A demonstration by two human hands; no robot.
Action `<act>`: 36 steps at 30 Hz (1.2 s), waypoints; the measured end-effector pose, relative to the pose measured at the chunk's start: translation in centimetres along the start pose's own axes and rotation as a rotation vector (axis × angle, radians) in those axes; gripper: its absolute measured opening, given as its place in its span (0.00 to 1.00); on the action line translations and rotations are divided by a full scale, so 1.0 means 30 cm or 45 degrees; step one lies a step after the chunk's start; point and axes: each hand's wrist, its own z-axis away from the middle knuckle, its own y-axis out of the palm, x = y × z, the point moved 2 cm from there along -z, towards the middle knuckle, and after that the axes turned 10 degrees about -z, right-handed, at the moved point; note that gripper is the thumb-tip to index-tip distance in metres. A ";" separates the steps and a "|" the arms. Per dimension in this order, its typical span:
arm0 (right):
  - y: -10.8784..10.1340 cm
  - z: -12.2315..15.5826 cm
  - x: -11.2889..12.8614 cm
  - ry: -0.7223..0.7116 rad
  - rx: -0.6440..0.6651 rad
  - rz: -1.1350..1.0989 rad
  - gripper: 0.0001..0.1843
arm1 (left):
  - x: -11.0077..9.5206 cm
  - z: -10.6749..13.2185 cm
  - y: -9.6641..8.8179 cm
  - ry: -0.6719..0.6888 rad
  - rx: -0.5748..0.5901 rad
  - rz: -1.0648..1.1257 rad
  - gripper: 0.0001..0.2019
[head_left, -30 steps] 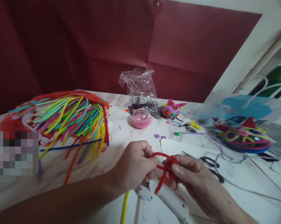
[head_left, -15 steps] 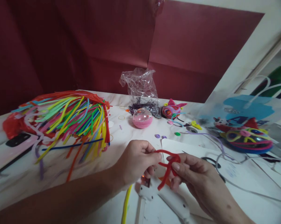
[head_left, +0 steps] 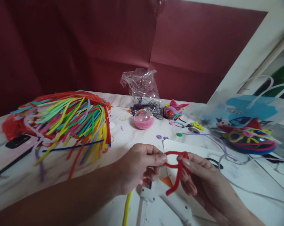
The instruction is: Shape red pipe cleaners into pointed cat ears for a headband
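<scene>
Both of my hands pinch one red pipe cleaner (head_left: pixel 177 171) above the white table. My left hand (head_left: pixel 138 166) grips its left end between thumb and fingers. My right hand (head_left: pixel 198 179) holds the twisted crossing at the top right of the small loop, and the loose tail hangs down and left from there. Under the hands lies a white glue gun (head_left: pixel 156 196) with a yellow pipe cleaner (head_left: pixel 126 208) beside it.
A big heap of coloured pipe cleaners (head_left: pixel 68 121) lies at the left, with a phone (head_left: pixel 17 142) by it. Behind are a clear plastic bag (head_left: pixel 143 91), a pink ball (head_left: pixel 144 119), a small unicorn figure (head_left: pixel 173 110), loose beads, scissors (head_left: pixel 214 163) and a coiled craft mask (head_left: pixel 250 138).
My hands have drawn slightly apart and the loop has widened. My right hand shifted right and turned the red tail so that it hangs lower.
</scene>
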 end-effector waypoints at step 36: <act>-0.018 -0.011 -0.038 0.108 0.075 0.197 0.13 | -0.023 0.001 -0.011 0.157 -0.163 -0.642 0.07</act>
